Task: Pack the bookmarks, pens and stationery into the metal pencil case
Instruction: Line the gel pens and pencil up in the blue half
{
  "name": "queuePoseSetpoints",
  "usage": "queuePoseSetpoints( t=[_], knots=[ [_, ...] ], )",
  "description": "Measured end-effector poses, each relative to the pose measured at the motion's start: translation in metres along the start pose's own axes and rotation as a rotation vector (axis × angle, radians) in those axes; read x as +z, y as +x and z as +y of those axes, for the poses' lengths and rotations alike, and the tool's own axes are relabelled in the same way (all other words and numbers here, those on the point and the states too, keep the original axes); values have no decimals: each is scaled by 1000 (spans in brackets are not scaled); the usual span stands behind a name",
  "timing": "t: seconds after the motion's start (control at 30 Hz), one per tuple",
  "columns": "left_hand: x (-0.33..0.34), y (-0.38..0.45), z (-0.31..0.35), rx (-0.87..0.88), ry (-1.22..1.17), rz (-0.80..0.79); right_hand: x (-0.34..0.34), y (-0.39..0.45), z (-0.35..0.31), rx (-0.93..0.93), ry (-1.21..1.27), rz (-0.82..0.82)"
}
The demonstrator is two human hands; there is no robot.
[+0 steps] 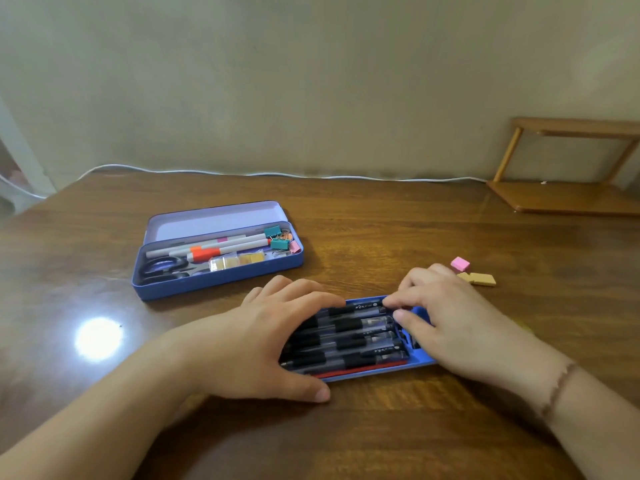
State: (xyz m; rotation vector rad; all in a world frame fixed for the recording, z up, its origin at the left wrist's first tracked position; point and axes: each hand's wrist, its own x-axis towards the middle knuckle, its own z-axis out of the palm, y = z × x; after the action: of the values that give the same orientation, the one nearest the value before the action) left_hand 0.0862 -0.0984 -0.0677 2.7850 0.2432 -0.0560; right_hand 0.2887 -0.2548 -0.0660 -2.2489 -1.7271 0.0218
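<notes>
A blue metal pencil case point(221, 277) lies open at the left centre, its lilac lid point(214, 221) tipped back. Inside are scissors point(162, 268), white and orange markers point(207, 250), teal binder clips point(277, 237) and small yellow packets point(239, 260). Nearer me, a blue tray point(420, 358) holds several black gel pens point(349, 332) and a red one point(360, 370). My left hand point(263, 337) lies over the tray's left end, fingers spread across the pens. My right hand point(446, 320) covers the right end, its fingertips touching the pen tips.
A pink eraser point(460, 264) and two tan erasers point(479, 279) lie on the wooden table right of the tray. A white cable point(277, 174) runs along the wall. A small wooden shelf point(568, 161) stands at the far right. A lamp glare spot point(98, 337) shows at left.
</notes>
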Motion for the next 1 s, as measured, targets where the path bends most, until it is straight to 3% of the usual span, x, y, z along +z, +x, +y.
queuePoseSetpoints(
  t=[0.37, 0.6, 0.8, 1.0],
  knots=[
    [3, 1, -3, 21, -7, 23, 3, 2, 0, 29, 20, 92],
    [-12, -8, -19, -21, -194, -11, -16, -7, 8, -58, 130, -46],
    [-15, -9, -24, -71, -212, -39, -17, -11, 1, -65, 129, -139],
    [-19, -13, -31, -92, -288, 41, -16, -12, 0, -44, 124, -163]
  ],
)
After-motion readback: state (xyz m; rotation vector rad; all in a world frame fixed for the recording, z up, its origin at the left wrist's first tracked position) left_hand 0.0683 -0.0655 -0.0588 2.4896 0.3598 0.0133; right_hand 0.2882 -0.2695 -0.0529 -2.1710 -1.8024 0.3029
